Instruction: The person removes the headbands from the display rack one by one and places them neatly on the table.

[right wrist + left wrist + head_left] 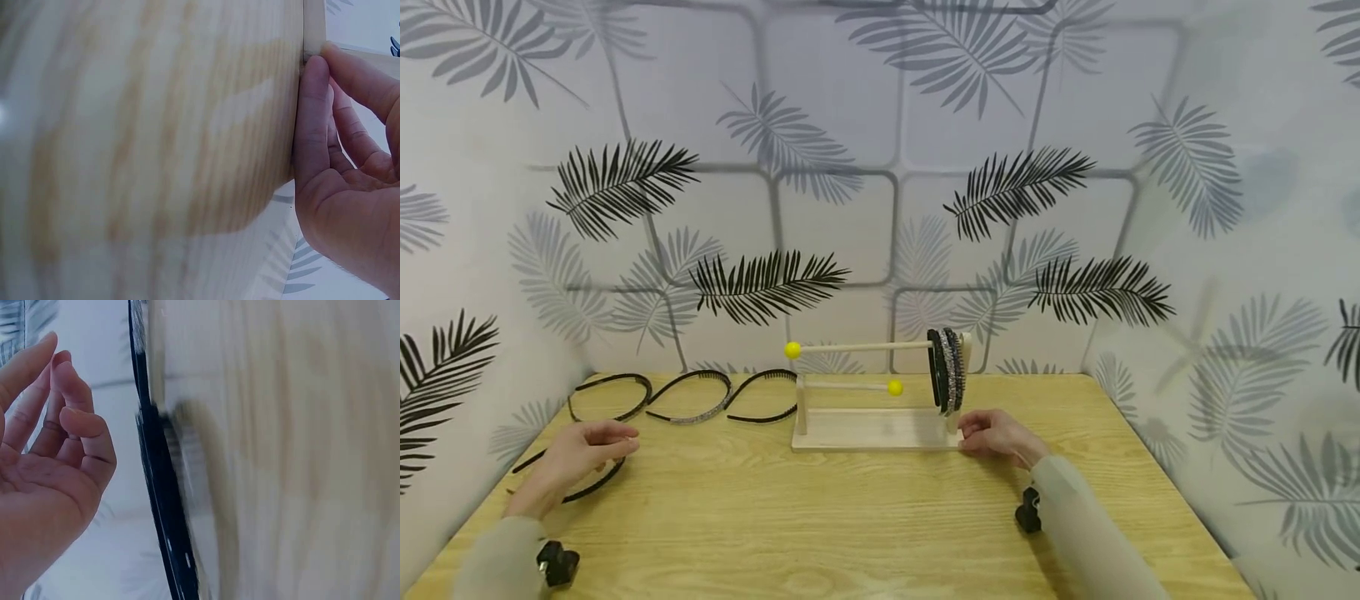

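My left hand [576, 458] hovers at the table's left, fingers loosely bent and holding nothing. Below it lies a black headband [598, 485], partly hidden by the hand. In the left wrist view a black headband [164, 494] lies beside the palm. My right hand [996, 435] grips the right end of a pale wooden headband stand [876, 443], thumb and fingertips at the base's corner. Several headbands [946, 371], black and glittery, hang together at the right end of the stand's upper rod [865, 347].
Three more headbands lie in a row left of the stand: a black one [650, 388], one with a glittery side [700, 417] and a toothed one [760, 419]. Yellow balls cap the upper rod [793, 350] and lower rod [895, 387]. A leaf-patterned wall [850, 217] stands behind the table [820, 525].
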The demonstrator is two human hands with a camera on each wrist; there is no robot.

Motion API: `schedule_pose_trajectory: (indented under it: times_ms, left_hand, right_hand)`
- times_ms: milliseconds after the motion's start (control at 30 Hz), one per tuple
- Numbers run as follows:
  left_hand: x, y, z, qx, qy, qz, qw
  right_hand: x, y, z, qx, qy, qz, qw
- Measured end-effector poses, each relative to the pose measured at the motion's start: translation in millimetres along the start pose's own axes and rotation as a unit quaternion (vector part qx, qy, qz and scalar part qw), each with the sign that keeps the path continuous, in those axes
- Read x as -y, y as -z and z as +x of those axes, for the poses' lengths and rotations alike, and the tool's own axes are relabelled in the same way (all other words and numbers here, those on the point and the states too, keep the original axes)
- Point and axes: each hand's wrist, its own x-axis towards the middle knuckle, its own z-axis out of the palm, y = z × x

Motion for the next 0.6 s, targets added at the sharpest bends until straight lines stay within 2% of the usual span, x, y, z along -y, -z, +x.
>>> schedule_pose_trajectory:
  times_ms: [167, 300, 500, 600]
  left_hand:
    - [-20.3, -17.8, 5.3, -0.008, -0.028, -0.032, 0.9991]
    - [-36.8, -34.3, 9.2, 0.0, -0.05, -0.057, 0.9971]
    - [-60.0, -63.3, 17.6, 0.011, -0.103, -0.088, 0.9907]
    - [-71.4, -78.0, 22.4, 0.016, -0.113, -0.107, 0.9877]
  right_hand:
    - [0, 1, 0.9, 0.0, 0.003, -0.006, 1.0]
    - [-1, 0, -0.1, -0.001, 0.005, 0.003, 1.0]
    - [-1, 1, -0.8, -0.004, 0.006, 0.0, 1.0]
    - [-1, 0, -0.9, 0.0, 0.016, -0.007, 0.9999]
